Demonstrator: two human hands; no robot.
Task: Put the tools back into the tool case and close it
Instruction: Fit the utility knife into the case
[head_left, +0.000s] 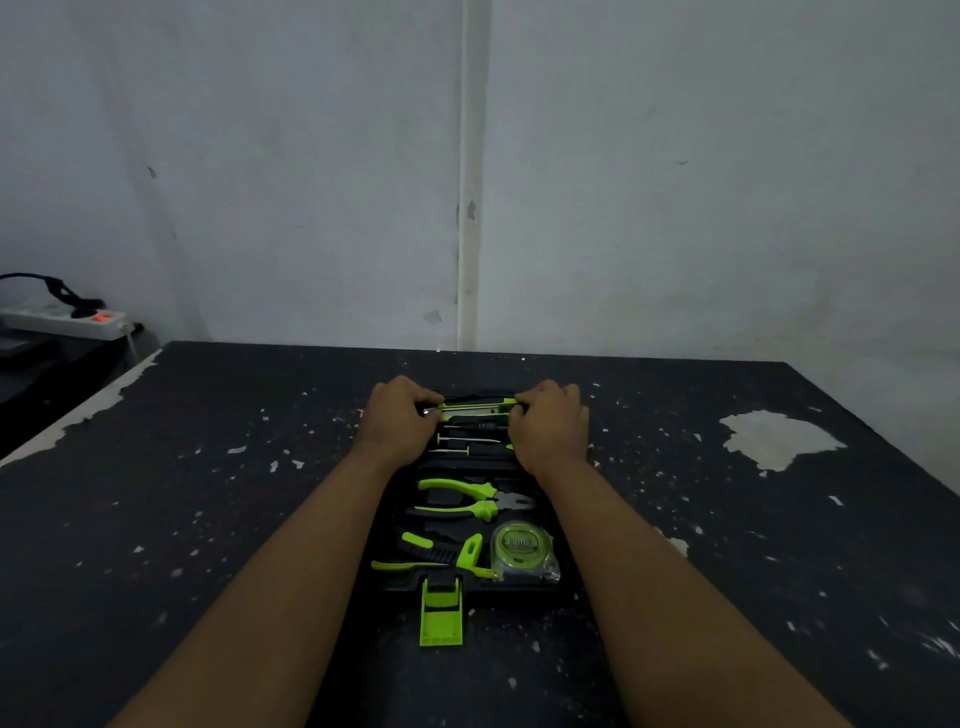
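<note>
On the chipped table (208, 519) the tool case (524, 590) is laid open. At its far end a utility knife (475, 405) is pinched by the left grip (400, 421) and the right grip (550, 426), one at each tip; its long axis runs crosswise between them.

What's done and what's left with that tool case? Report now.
Done: pliers, tape measure and screwdrivers sit in the tool case. In hand: left hand and right hand grip the ends of a green-and-black tool at the case's far end. Left: seat it, then shut the open case and fasten its green latch.
</note>
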